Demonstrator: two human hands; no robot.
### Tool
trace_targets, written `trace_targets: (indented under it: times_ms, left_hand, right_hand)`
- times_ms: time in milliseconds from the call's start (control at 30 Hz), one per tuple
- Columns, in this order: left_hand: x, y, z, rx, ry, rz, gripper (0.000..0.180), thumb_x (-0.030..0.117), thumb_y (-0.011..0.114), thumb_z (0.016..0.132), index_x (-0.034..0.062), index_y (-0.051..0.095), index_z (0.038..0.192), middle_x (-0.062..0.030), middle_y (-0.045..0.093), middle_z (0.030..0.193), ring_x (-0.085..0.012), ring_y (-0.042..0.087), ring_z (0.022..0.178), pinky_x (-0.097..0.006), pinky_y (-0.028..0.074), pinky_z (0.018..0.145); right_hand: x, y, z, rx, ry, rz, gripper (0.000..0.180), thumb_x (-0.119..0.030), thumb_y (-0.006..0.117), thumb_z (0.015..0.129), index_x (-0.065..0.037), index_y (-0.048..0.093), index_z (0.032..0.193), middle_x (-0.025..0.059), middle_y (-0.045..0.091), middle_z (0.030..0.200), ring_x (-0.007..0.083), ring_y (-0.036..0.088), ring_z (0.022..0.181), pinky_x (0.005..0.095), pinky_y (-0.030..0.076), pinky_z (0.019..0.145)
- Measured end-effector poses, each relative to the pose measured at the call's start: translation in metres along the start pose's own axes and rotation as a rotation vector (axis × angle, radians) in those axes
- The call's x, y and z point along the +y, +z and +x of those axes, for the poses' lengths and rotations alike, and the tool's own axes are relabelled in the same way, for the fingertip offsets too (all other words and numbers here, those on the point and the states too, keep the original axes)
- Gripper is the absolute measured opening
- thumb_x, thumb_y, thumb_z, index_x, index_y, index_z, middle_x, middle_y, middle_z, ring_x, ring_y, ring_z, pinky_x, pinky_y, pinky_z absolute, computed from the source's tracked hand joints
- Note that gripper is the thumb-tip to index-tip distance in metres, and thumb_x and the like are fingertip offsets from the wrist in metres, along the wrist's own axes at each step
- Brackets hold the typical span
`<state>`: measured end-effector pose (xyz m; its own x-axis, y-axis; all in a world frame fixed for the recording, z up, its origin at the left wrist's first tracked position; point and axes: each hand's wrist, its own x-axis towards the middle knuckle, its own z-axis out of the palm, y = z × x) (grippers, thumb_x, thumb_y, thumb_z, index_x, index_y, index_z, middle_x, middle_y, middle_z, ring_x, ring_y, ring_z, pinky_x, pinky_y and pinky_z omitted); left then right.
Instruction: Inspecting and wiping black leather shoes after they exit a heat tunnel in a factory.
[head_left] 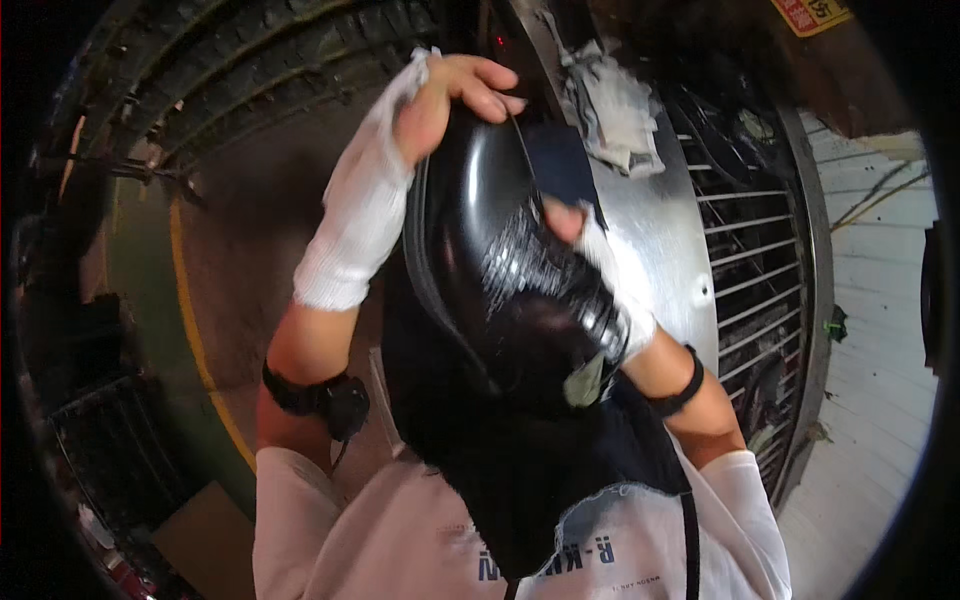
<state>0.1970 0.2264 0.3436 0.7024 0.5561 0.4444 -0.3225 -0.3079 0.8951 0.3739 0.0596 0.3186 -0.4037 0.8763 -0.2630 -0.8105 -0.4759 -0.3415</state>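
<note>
A glossy black curved piece (pixel 475 195), shaped somewhat like a motorcycle seat, lies in front of my chest against a black apron (pixel 500 490). Its surface has a wrinkled, shiny patch near the middle and a rim along its left side. My left hand (pixel 465 90), in a white fingerless glove, curls its fingers over the far end of the piece. On the right side, my right hand (pixel 590 245), gloved the same way, grips the edge with the thumb on top; its other fingers are mostly hidden. A small greenish patch (pixel 583 383) shows near the right wrist.
A metal worktop (pixel 660 240) stands to the right, with crumpled whitish gloves or rags (pixel 615 110) and a dark blue cloth (pixel 563 165) on it. Further right is a barred metal rack (pixel 755 270). Racks of dark parts (pixel 230 80) line the far left, beyond a yellow floor line (pixel 190 310).
</note>
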Motion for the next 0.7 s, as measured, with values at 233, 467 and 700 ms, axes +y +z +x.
trace_targets:
  times_ms: [233, 467, 700]
  left_hand:
    - [-0.046, 0.049, -0.014, 0.293, -0.325, -0.272, 0.039, 0.035, 0.042, 0.117, 0.0049, 0.066, 0.122, -0.0103, 0.066, 0.126, -0.0173, 0.063, 0.116, -0.031, 0.048, 0.107]
    - [-0.047, 0.128, -0.084, 0.712, -0.331, 0.051, 0.05, 0.021, 0.069, 0.105, 0.0052, 0.056, 0.151, -0.0107, 0.051, 0.151, -0.0208, 0.055, 0.128, -0.031, 0.048, 0.107]
    - [-0.084, 0.077, -0.041, 0.575, -0.342, -0.403, 0.064, 0.04, 0.046, 0.115, 0.0091, 0.031, 0.169, -0.0124, 0.044, 0.167, -0.0242, 0.044, 0.15, -0.041, 0.03, 0.127]
  right_hand:
    - [0.021, -0.099, -0.031, 0.17, 0.027, 0.169, 0.068, -0.053, 0.048, 0.112, -0.002, 0.046, 0.157, 0.0174, 0.061, 0.15, 0.0284, 0.069, 0.126, 0.0402, 0.057, 0.11]
    - [0.033, -0.065, -0.067, 0.515, -0.071, -0.555, 0.062, -0.035, 0.071, 0.103, -0.002, 0.053, 0.152, -0.0003, 0.068, 0.113, 0.005, 0.063, 0.096, 0.0231, 0.051, 0.087]
    - [0.017, -0.08, -0.014, 0.617, -0.286, -0.396, 0.037, -0.032, 0.062, 0.109, -0.005, 0.071, 0.131, 0.0087, 0.076, 0.118, 0.0161, 0.071, 0.092, 0.0261, 0.056, 0.084]
